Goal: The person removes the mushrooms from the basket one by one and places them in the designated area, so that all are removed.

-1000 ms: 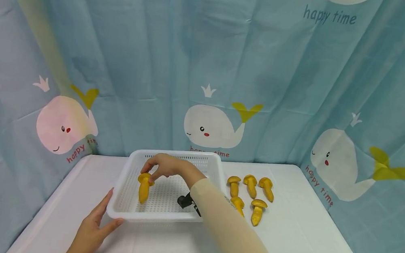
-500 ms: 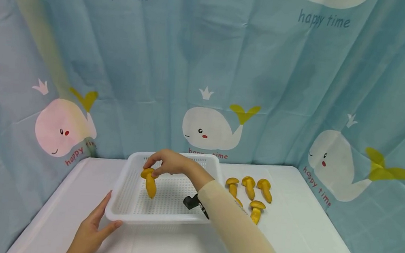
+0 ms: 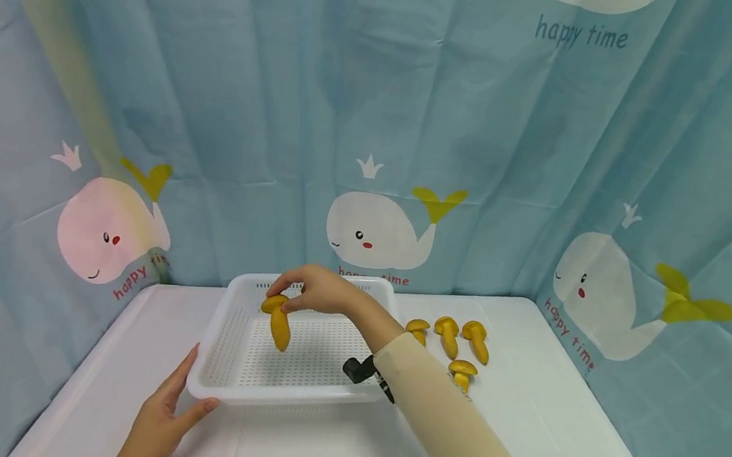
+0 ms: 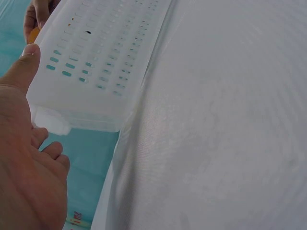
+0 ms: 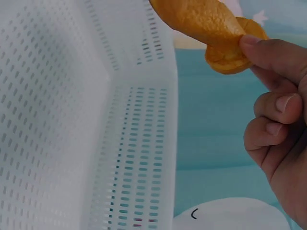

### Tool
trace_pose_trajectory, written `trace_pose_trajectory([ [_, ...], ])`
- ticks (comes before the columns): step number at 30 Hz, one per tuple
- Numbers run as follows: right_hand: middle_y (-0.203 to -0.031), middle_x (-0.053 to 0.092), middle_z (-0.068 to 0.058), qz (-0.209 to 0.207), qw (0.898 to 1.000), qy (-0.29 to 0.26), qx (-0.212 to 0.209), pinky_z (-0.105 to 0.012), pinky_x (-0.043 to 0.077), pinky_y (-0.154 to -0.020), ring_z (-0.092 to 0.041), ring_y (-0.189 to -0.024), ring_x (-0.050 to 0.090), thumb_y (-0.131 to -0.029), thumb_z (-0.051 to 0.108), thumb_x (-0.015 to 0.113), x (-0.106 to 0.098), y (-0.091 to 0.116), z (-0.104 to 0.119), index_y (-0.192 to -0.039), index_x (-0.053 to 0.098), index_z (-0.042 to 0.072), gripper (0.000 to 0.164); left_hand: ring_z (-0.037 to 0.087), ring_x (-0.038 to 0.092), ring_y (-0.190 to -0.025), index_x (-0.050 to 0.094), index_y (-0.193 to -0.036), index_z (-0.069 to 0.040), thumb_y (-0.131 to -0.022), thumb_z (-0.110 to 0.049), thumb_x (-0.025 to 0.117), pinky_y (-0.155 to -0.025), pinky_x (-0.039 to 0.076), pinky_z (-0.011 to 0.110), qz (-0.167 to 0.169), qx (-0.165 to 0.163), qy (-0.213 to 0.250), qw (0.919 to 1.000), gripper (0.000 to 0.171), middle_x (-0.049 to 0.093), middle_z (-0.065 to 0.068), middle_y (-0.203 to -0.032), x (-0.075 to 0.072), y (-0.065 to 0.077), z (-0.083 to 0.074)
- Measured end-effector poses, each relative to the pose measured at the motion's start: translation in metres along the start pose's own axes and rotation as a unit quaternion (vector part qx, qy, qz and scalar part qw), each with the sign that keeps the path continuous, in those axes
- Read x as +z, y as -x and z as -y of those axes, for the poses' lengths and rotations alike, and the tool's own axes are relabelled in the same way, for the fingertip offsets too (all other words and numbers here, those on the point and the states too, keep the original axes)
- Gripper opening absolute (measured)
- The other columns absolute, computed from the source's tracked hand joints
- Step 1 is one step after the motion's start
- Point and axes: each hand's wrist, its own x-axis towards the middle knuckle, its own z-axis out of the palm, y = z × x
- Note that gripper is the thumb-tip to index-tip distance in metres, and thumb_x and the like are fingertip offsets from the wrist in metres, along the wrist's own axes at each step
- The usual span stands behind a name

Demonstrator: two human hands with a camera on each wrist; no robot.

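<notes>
My right hand (image 3: 323, 290) pinches a yellow mushroom (image 3: 280, 329) by its cap, above the white perforated basket (image 3: 270, 395). Its stem hangs down, slightly tilted. In the right wrist view, the thumb and a finger meet at the cap end of the mushroom (image 5: 201, 21), beside the basket wall (image 5: 139, 158). At the basket's front left corner, my left hand (image 3: 159, 414) spreads its thumb and fingers along two sides. The left wrist view has the thumb of the left hand (image 4: 29, 158) at the rim, the other fingers slightly bent near the corner.
Several more mushrooms (image 3: 447, 337) lie on the white table (image 3: 557, 438) right of the basket, partly hidden by the right sleeve (image 3: 447, 416). A black wrist camera (image 3: 359, 369) is over the basket's right part. A blue whale-print curtain (image 3: 271, 116) stands behind.
The right hand has lifted the mushroom from the basket's left part, moving up and slightly right, and its stem has swung rightward. The left hand stays at the corner.
</notes>
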Motion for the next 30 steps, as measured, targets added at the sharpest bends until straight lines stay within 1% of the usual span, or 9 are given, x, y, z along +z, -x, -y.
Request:
trace_pose_trajectory([
  [4, -0.113, 0.07, 0.021, -0.027, 1.0, -0.011, -0.001, -0.023, 0.055, -0.083, -0.009, -0.106, 0.062, -0.094, 0.018, 0.077, -0.007, 0.012, 0.007, -0.115, 0.076, 0.031, 0.025, 0.033, 0.014, -0.155, 0.015, -0.16, -0.047, -0.091, -0.037, 0.078, -0.112, 0.025, 0.074, -0.005, 0.01, -0.001, 0.9999, 0.094, 0.016, -0.002, -0.169, 0.0, 0.0, 0.0],
  [7, -0.111, 0.07, 0.022, -0.04, 0.999, -0.019, -0.005, -0.023, 0.055, -0.081, -0.006, -0.103, 0.061, -0.094, 0.017, 0.077, -0.011, 0.021, 0.011, -0.114, 0.076, 0.03, 0.024, 0.014, 0.013, -0.154, 0.016, -0.161, -0.045, -0.093, -0.034, 0.077, -0.122, 0.021, 0.055, -0.009, 0.025, -0.006, 0.9996, 0.093, 0.017, -0.003, -0.17, 0.0, 0.001, 0.001],
  [9, -0.111, 0.071, 0.022, -0.046, 0.999, -0.02, -0.007, -0.023, 0.054, -0.08, -0.006, -0.102, 0.061, -0.094, 0.018, 0.077, -0.014, 0.028, 0.012, -0.114, 0.076, 0.031, 0.024, 0.005, 0.012, -0.152, 0.016, -0.162, -0.043, -0.093, -0.033, 0.077, -0.123, 0.02, 0.049, -0.011, 0.031, -0.008, 0.9994, 0.093, 0.018, -0.001, -0.17, 0.0, 0.002, 0.002],
  [11, -0.111, 0.071, 0.022, -0.051, 0.998, -0.022, -0.008, -0.023, 0.053, -0.077, -0.006, -0.101, 0.061, -0.094, 0.018, 0.077, -0.016, 0.035, 0.014, -0.114, 0.076, 0.031, 0.024, 0.006, 0.012, -0.152, 0.016, -0.162, -0.043, -0.093, -0.034, 0.077, -0.123, 0.02, 0.05, -0.008, 0.027, -0.007, 0.9996, 0.093, 0.018, -0.001, -0.17, 0.0, 0.002, 0.002],
  [14, -0.11, 0.072, 0.021, -0.063, 0.998, -0.026, -0.011, -0.022, 0.05, -0.07, -0.01, -0.093, 0.061, -0.094, 0.018, 0.077, -0.021, 0.046, 0.015, -0.113, 0.077, 0.032, 0.024, 0.022, 0.012, -0.155, 0.014, -0.161, -0.046, -0.092, -0.036, 0.077, -0.115, 0.022, 0.069, -0.003, 0.012, -0.003, 0.9999, 0.094, 0.016, 0.0, -0.17, 0.0, 0.003, 0.001],
  [17, -0.11, 0.073, 0.019, -0.078, 0.996, -0.031, -0.017, -0.022, 0.046, -0.062, -0.018, -0.08, 0.059, -0.094, 0.016, 0.077, -0.026, 0.057, 0.014, -0.113, 0.077, 0.03, 0.024, 0.034, 0.012, -0.155, 0.014, -0.16, -0.048, -0.092, -0.037, 0.077, -0.112, 0.024, 0.074, -0.001, 0.007, 0.002, 1.0, 0.094, 0.016, 0.001, -0.17, -0.001, 0.003, 0.001],
  [21, -0.11, 0.074, 0.016, -0.095, 0.995, -0.03, -0.023, -0.022, 0.043, -0.059, -0.023, -0.072, 0.055, -0.094, 0.015, 0.076, -0.034, 0.074, 0.011, -0.115, 0.077, 0.029, 0.025, 0.027, 0.013, -0.155, 0.015, -0.161, -0.045, -0.092, -0.034, 0.078, -0.115, 0.021, 0.07, -0.003, 0.02, 0.003, 0.9998, 0.094, 0.017, 0.003, -0.17, -0.001, 0.002, 0.0],
  [28, -0.115, 0.074, 0.01, -0.119, 0.992, -0.039, -0.018, -0.022, 0.04, -0.052, -0.016, -0.053, 0.043, -0.094, 0.013, 0.075, -0.045, 0.104, 0.004, -0.118, 0.077, 0.026, 0.027, 0.018, 0.011, -0.155, 0.016, -0.161, -0.045, -0.091, -0.034, 0.078, -0.118, 0.019, 0.066, -0.004, 0.021, 0.007, 0.9997, 0.095, 0.017, 0.001, -0.17, 0.0, 0.002, -0.001],
  [30, -0.119, 0.073, 0.008, -0.126, 0.991, -0.047, -0.011, -0.022, 0.038, -0.051, -0.016, -0.05, 0.04, -0.095, 0.013, 0.075, -0.047, 0.113, 0.002, -0.118, 0.077, 0.026, 0.027, 0.017, 0.012, -0.155, 0.015, -0.162, -0.044, -0.091, -0.034, 0.078, -0.126, 0.018, 0.046, -0.004, 0.021, 0.004, 0.9998, 0.095, 0.017, 0.0, -0.17, 0.0, 0.003, -0.001],
])
